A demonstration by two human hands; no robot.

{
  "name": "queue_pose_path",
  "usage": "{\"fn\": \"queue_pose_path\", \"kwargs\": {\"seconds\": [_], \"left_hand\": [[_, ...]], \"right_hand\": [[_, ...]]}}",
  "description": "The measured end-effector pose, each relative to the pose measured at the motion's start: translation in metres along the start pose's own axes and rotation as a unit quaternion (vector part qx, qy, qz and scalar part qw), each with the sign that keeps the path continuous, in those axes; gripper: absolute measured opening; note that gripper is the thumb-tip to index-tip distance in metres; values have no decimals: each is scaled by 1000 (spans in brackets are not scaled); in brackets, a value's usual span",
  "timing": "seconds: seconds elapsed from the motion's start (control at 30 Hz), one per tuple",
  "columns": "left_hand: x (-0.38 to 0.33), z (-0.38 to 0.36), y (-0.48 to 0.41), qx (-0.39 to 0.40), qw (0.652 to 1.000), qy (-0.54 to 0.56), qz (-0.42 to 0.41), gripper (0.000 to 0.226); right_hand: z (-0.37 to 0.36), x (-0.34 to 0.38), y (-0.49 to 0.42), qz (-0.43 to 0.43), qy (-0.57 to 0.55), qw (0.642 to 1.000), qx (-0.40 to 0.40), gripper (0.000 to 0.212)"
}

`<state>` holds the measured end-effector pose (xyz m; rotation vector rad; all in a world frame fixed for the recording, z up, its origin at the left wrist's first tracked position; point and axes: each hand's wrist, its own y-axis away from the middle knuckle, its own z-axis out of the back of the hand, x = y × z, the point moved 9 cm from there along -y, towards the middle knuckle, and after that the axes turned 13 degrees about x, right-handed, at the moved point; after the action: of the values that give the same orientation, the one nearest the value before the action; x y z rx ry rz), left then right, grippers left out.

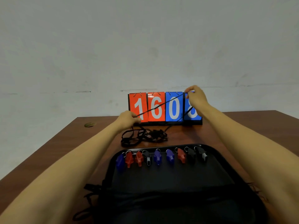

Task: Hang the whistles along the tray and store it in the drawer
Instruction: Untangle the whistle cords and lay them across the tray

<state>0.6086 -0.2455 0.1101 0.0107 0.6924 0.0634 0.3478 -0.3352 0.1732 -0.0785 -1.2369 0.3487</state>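
Several whistles [157, 156] in blue, red and black hang by their rings in a row along the far rim of a black tray [169, 180] near me. A tangle of black cords [142, 136] lies on the table beyond the tray. One black cord [161, 105] is stretched taut between my hands, across a flip scoreboard. My left hand [127, 118] grips its lower end at the left. My right hand [196, 98] pinches its upper end at the scoreboard's top right corner.
The flip scoreboard [165, 109] reading 1 6 0 8 stands at the far edge of the brown wooden table [64, 147], against a white wall. A small brass-coloured fitting [90, 124] sits in the tabletop at far left. Loose black cord ends trail beside the tray.
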Motion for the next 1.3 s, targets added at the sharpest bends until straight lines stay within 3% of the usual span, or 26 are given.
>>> {"fn": "queue_pose_path", "kwargs": {"seconds": [0.07, 0.17, 0.23, 0.3, 0.37, 0.47, 0.53, 0.6, 0.8, 0.87, 0.93, 1.0, 1.03, 1.1, 1.2, 1.3], "left_hand": [[9, 3, 0, -13, 995, 95, 2, 21], [13, 10, -5, -66, 997, -16, 38, 29], [-1, 11, -4, -87, 996, -16, 33, 33], [-16, 8, -3, -62, 976, 206, -16, 29], [-27, 11, -1, -64, 949, 305, -57, 25], [-42, -10, -5, 14, 988, 142, -58, 22], [-43, -48, -6, 126, 987, 96, -33, 32], [-45, -75, -8, 183, 979, 82, -24, 47], [-51, -94, -14, 183, 979, 68, -51, 29], [-54, -88, -17, 167, 979, 105, -56, 20], [-58, -74, -19, 131, 969, 199, -61, 17], [-60, -56, -22, 89, 940, 323, -62, 19], [-60, -48, -22, 73, 924, 370, -63, 20], [-59, -35, -21, 54, 908, 412, -59, 20], [-55, -25, -20, 41, 898, 436, -51, 19], [-54, -21, -18, 35, 895, 443, -39, 20]], "right_hand": [[-7, -6, 0, -13, 65, 997, 31, 33], [-20, -12, 0, -14, 105, 992, 63, 29], [-33, -13, 1, -7, 137, 986, 97, 29], [-46, -11, 2, 0, 103, 986, 127, 28], [-54, -4, 5, 5, -1, 990, 142, 24], [-64, 19, 8, 33, -194, 966, 167, 24], [-71, 34, 10, 52, -264, 945, 186, 24], [-75, 43, 10, 62, -269, 942, 189, 25], [-58, 28, -4, 62, -359, 923, 128, 21], [-50, 12, -12, 15, -301, 948, 100, 18], [-44, -11, -13, -79, -41, 991, 96, 14], [-45, -33, -8, -154, 195, 959, 140, 23], [-49, -40, -3, -166, 242, 942, 165, 21], [-62, -46, 7, -141, 227, 941, 210, 19], [-76, -39, 26, -78, 21, 967, 240, 33], [-89, -28, 30, -13, 25, 962, 273, 36]]}}
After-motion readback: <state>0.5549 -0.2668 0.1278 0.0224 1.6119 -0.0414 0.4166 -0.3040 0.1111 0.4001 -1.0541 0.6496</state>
